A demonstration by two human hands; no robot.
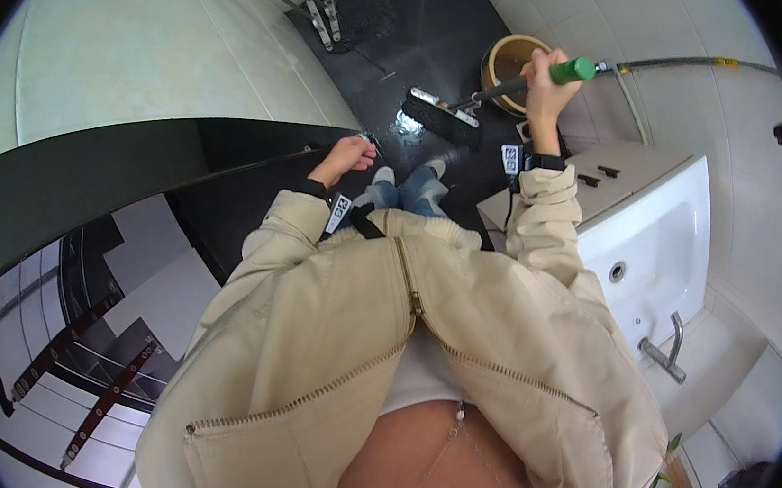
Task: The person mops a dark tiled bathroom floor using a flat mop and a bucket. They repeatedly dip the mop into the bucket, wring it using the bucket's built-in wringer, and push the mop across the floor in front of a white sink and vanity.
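My right hand (546,88) is closed around the pole of a floor squeegee or broom, just below its green grip (573,70). The pole runs left and down to a wide head (442,113) with dark bristles or foam, which rests on the wet dark floor (405,42). A tan bucket (496,76) stands on the floor behind the pole, close to the wall. My left hand (352,155) hangs by the dark edge at the left, fingers curled; no held object shows in it.
Two mop heads (325,22) with grey poles stand at the far wall. A white washbasin (656,252) with a metal tap (662,358) is at my right, above a cabinet (634,175). A dark-framed rack (89,361) is at the left. My feet stand on the dark floor.
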